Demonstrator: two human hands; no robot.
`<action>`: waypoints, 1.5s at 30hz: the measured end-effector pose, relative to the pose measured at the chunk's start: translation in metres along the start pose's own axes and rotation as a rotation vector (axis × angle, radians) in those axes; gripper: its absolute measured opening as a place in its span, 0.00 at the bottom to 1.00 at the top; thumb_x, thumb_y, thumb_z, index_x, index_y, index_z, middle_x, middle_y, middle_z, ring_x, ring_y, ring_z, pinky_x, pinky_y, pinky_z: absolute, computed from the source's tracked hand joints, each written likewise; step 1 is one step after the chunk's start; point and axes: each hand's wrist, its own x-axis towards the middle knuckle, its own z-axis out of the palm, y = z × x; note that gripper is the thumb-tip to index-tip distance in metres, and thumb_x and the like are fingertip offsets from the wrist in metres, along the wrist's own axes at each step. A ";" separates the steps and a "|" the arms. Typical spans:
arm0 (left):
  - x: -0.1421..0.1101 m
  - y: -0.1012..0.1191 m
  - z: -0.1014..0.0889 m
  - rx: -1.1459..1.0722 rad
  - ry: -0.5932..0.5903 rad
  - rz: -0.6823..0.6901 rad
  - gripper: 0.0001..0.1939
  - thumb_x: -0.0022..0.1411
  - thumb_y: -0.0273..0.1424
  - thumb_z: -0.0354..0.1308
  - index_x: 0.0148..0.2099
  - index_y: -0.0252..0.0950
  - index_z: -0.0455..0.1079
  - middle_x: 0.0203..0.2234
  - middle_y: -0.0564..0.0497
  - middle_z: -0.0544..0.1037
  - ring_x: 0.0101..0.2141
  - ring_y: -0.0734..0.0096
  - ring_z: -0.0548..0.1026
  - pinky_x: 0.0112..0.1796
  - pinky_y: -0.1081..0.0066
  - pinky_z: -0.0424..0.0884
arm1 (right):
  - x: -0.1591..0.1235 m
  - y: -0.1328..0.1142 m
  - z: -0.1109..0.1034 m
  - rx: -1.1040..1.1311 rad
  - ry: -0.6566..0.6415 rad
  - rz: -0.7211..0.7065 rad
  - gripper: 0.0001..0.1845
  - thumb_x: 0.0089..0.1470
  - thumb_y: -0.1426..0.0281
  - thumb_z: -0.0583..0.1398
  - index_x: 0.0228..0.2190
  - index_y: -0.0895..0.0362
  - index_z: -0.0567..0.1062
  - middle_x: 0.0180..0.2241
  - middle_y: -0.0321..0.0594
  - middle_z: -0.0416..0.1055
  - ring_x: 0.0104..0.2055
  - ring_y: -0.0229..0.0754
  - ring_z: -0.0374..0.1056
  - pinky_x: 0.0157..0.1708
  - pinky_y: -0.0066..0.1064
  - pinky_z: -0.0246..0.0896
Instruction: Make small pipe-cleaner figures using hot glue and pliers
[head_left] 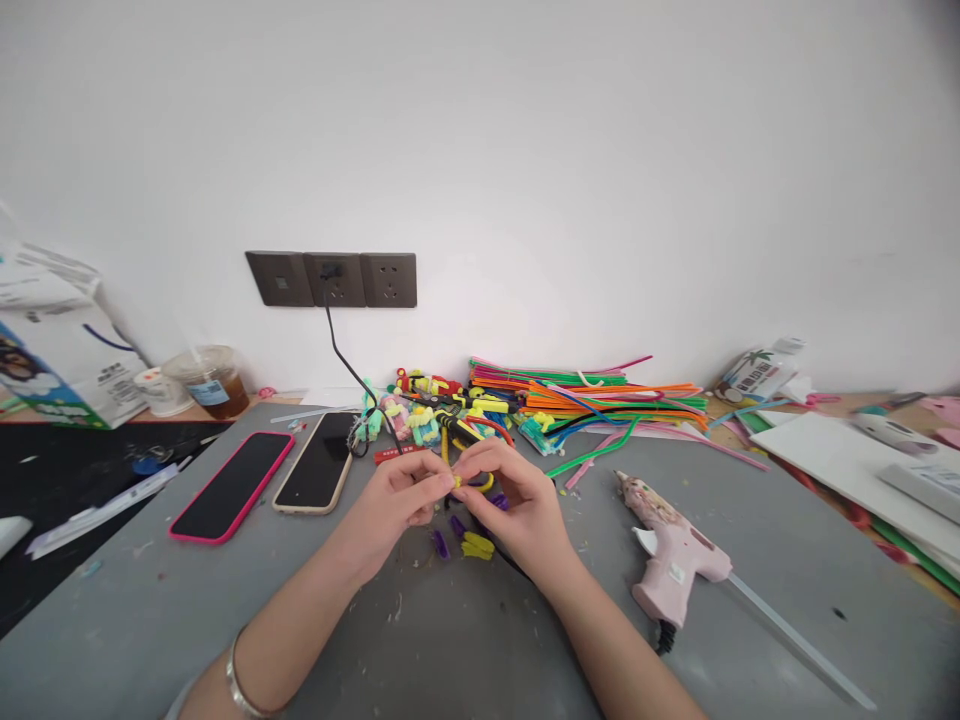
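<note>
My left hand [409, 492] and my right hand [511, 492] meet over the middle of the grey mat. Both are closed in a pinch on a small yellow pipe cleaner piece [456, 482], mostly covered by the fingertips. Just below the hands lie short folded yellow pipe cleaner pieces [478, 546] and a purple pipe cleaner piece [440, 544]. Behind the fingers are pliers with black and yellow handles [463, 429], partly hidden. A silver bangle [238, 682] circles my left wrist.
A pink glue gun [675, 560] with a glue stick lies right. Two phones [232, 487] [315, 465] lie left. Bundled pipe cleaners [607, 405] are along the wall. A drink cup [214, 385] stands far left. A black cord [341, 350] hangs from the wall socket [334, 280].
</note>
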 end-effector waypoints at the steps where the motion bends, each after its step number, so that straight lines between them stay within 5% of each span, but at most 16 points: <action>1: 0.000 0.000 0.000 -0.010 -0.003 -0.008 0.20 0.50 0.46 0.69 0.26 0.35 0.70 0.19 0.59 0.58 0.21 0.79 0.50 0.24 0.73 0.46 | 0.000 0.000 0.000 0.004 0.000 -0.002 0.05 0.55 0.75 0.65 0.31 0.54 0.76 0.31 0.40 0.74 0.36 0.43 0.71 0.36 0.35 0.68; 45: 0.001 -0.003 -0.002 -0.003 0.006 -0.024 0.20 0.50 0.46 0.69 0.26 0.34 0.72 0.22 0.57 0.59 0.23 0.78 0.49 0.25 0.73 0.45 | 0.000 0.000 -0.003 -0.007 0.017 0.033 0.05 0.53 0.76 0.67 0.30 0.54 0.80 0.30 0.40 0.77 0.33 0.41 0.73 0.35 0.31 0.69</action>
